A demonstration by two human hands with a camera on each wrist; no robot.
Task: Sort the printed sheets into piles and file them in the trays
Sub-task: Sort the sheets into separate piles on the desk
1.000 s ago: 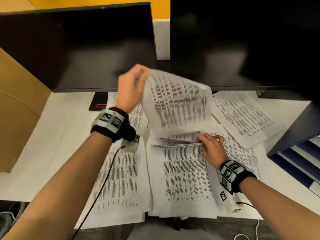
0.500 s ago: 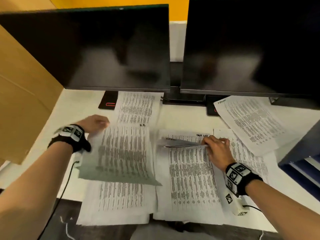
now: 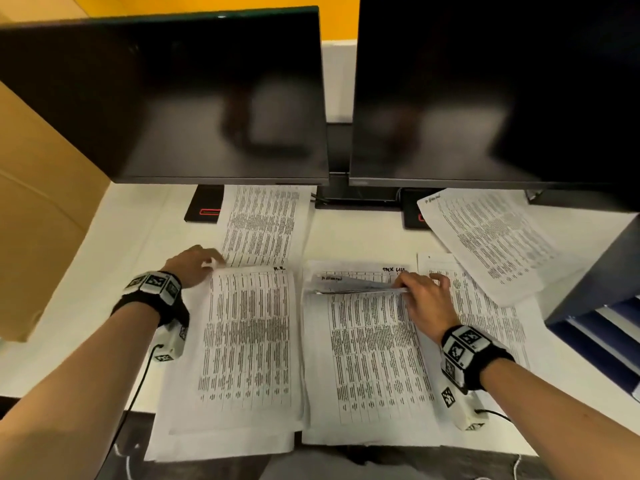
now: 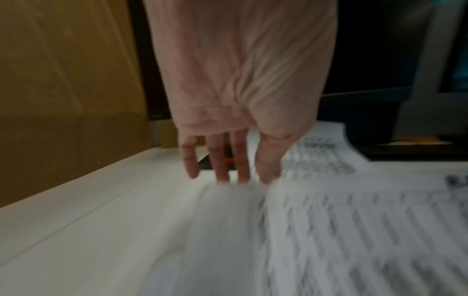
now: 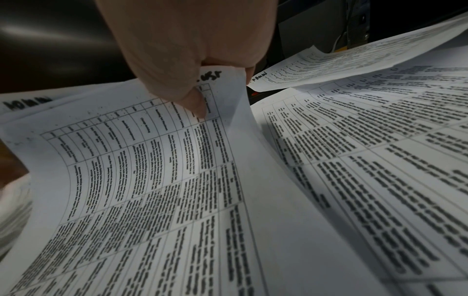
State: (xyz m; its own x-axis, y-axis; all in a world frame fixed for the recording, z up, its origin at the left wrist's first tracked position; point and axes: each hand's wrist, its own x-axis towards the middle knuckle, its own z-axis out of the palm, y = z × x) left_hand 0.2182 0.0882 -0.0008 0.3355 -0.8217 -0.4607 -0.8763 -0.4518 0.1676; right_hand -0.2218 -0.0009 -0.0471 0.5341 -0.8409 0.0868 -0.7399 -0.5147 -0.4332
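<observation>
Printed table sheets lie in piles on the white desk [image 3: 131,244]. My left hand [image 3: 194,265] rests with straight fingers at the top left corner of the left pile [image 3: 242,341]; in the left wrist view the fingertips [image 4: 222,174] touch the edge of its top sheet [image 4: 329,230]. My right hand [image 3: 422,296] pinches the raised top right corner of several sheets of the middle pile [image 3: 374,358]. The thumb [image 5: 195,100] lies on the upper sheet [image 5: 152,170] and the other fingers are hidden beneath it. The dark blue trays [image 3: 595,327] stand at the right edge.
A third pile [image 3: 485,306] lies right of my right hand, with a skewed sheet [image 3: 491,237] over its far end. One more sheet [image 3: 263,223] lies under the left monitor [image 3: 166,98]. A second monitor [image 3: 485,91] stands beside it. A cardboard box [image 3: 41,202] walls the left side.
My left hand swung a sheet from above the middle pile over to the left and laid it flat on the left pile. My right hand kept hold of the raised corner.
</observation>
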